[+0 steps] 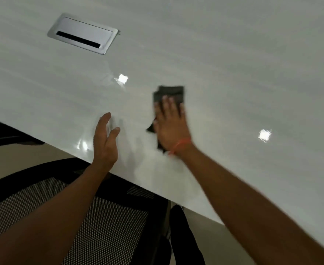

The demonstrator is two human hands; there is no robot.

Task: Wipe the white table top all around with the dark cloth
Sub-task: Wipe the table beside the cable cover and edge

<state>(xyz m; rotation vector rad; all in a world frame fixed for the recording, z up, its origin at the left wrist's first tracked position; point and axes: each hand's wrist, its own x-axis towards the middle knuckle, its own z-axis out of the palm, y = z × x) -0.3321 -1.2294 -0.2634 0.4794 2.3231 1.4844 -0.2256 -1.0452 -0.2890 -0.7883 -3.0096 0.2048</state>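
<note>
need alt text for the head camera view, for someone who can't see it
The right hand presses a dark cloth flat on a glossy white table top, while the open left hand is raised edge-on beside it. A silver cable hatch sits farther back.

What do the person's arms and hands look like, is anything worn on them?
Both forearms are bare, with no sleeves in view. The right hand has a thin orange-red string band around its wrist. The left hand shows no glove, ring or band.
</note>
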